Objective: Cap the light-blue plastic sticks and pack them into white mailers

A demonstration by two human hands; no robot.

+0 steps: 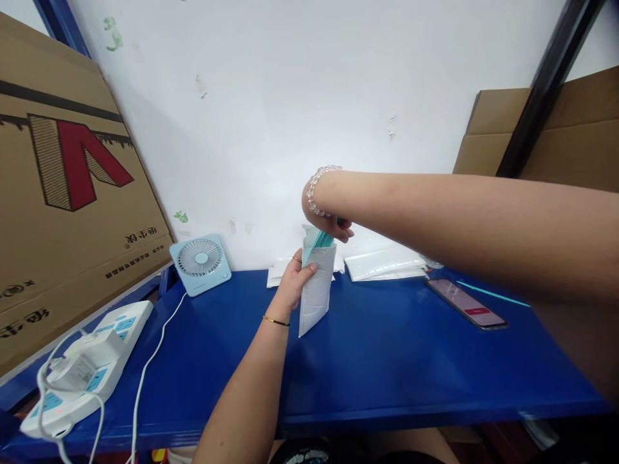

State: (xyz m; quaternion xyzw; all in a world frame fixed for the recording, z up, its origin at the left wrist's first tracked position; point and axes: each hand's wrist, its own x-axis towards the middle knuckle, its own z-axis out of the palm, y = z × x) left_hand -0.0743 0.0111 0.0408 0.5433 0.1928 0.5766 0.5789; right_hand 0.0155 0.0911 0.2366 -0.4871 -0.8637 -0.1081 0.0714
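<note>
My left hand (293, 280) grips the side of a white padded mailer (318, 293), thumb across its front, and holds it upright above the blue table. From the mailer's open top sticks a teal flat piece (323, 240), its lower part hidden inside. My right hand (327, 216), bent down at the wrist, is closed at the upper end of this teal piece. The back of the hand covers most of its fingers. Behind the mailer, white flat packets (387, 264) lie against the wall.
On the blue table (232, 361) stand a light-blue fan (200, 264) and a white power strip (104, 361) with plugs and cables at the left. At the right lie a phone (464, 303) and a thin teal strip (493, 293). A large cardboard box (68, 258) rises at the left.
</note>
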